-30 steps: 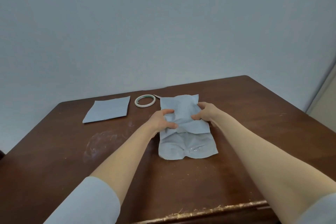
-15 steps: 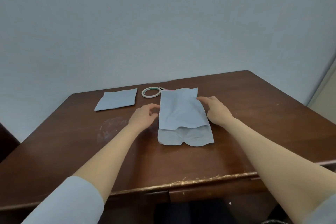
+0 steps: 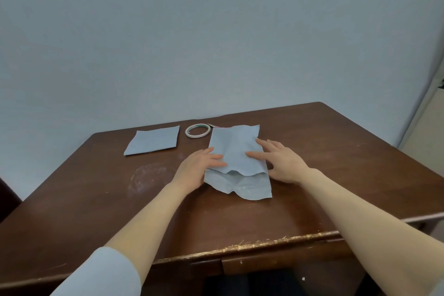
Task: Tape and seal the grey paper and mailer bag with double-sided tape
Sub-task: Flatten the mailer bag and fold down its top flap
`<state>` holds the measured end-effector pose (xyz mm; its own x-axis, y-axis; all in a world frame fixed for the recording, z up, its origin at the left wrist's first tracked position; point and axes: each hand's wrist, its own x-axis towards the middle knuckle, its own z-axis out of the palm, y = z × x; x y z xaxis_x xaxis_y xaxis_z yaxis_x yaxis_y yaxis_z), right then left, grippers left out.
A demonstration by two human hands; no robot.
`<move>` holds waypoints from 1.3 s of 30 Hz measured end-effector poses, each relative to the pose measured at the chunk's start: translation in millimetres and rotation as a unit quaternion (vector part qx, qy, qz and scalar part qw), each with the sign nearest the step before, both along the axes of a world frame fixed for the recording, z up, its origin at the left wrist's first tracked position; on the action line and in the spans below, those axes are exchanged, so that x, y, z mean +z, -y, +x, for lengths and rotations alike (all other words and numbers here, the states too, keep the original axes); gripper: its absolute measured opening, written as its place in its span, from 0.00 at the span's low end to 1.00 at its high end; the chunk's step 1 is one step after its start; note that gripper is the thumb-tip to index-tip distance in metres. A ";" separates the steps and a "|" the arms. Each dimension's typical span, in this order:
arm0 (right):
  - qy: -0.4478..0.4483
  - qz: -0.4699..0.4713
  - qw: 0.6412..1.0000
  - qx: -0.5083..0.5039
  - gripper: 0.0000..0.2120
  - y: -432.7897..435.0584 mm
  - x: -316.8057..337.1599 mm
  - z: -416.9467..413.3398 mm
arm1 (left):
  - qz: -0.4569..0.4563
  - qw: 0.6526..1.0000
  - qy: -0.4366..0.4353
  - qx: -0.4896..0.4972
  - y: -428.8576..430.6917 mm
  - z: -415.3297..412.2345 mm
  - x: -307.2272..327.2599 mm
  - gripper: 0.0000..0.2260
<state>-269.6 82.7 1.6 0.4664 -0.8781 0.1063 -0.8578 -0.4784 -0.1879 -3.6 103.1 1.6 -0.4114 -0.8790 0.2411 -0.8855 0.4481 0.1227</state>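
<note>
A grey mailer bag (image 3: 242, 187) lies in the middle of the brown table (image 3: 336, 163), with a grey paper sheet (image 3: 234, 144) laid over its far part. My left hand (image 3: 197, 166) rests with straight fingers on the sheet's left edge. My right hand (image 3: 278, 158) presses flat on the sheet's right side. A white roll of double-sided tape (image 3: 197, 130) lies flat just behind the sheet, to its left. A second grey paper square (image 3: 153, 139) lies further left on the table.
The table's near edge (image 3: 252, 245) is chipped and worn. A pale scuffed patch (image 3: 146, 175) marks the wood left of my left hand. A plain wall stands behind the table. Something small and pinkish (image 3: 214, 125) peeks out behind the sheet.
Both hands let go of the crumpled sheet, drew apart to its sides, then came back to lie flat on it. The sheet now lies smoother over the bag.
</note>
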 end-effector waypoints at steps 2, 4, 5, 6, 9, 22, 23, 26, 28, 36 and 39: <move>0.024 -0.001 1.000 0.001 0.18 3.6 -0.5 2.4 | 0.039 0.998 -0.047 0.029 4.5 3.7 -1.1 0.17; 0.087 0.022 0.996 -0.006 0.15 8.2 -0.9 1.9 | 0.067 0.994 -0.052 0.068 6.5 6.4 1.7 0.17; 0.127 0.038 0.991 -0.014 0.13 9.8 -1.1 1.5 | 0.067 0.993 -0.062 0.080 7.8 6.3 3.7 0.17; 0.171 0.048 0.984 -0.022 0.11 11.5 -0.6 0.9 | 0.065 0.989 -0.104 0.087 9.0 5.4 5.9 0.15; 0.288 0.093 0.951 -0.064 0.14 16.1 2.8 -0.6 | 0.088 0.940 -0.305 0.129 7.6 -4.0 17.0 0.10; 0.494 0.172 0.843 -0.122 0.14 35.0 1.2 14.2 | 0.107 0.850 -0.480 0.187 35.6 -15.4 12.9 0.14; 0.505 0.172 0.835 -0.136 0.15 37.1 -0.3 14.0 | 0.104 0.847 -0.486 0.189 35.3 -18.6 13.9 0.16; 0.511 0.184 0.823 -0.166 0.15 41.2 -3.3 12.9 | 0.091 0.861 -0.453 0.211 36.0 -25.9 14.0 0.18; 0.507 0.186 0.824 -0.174 0.21 44.3 -5.9 11.1 | 0.083 0.873 -0.426 0.221 37.0 -28.3 11.2 0.21; 0.487 0.149 0.838 -0.195 0.18 42.9 -0.5 18.3 | 0.072 0.895 -0.380 0.222 35.6 -31.0 8.4 0.22; 0.504 0.130 0.834 -0.183 0.11 41.9 8.5 24.6 | 0.077 0.900 -0.361 0.232 38.2 -29.4 9.7 0.21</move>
<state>-245.1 40.8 10.1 -0.0491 -0.9965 0.0672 -0.2813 -0.0508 -0.9583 -33.0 64.9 11.3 0.2228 -0.9619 0.1585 -0.6369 -0.0205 0.7707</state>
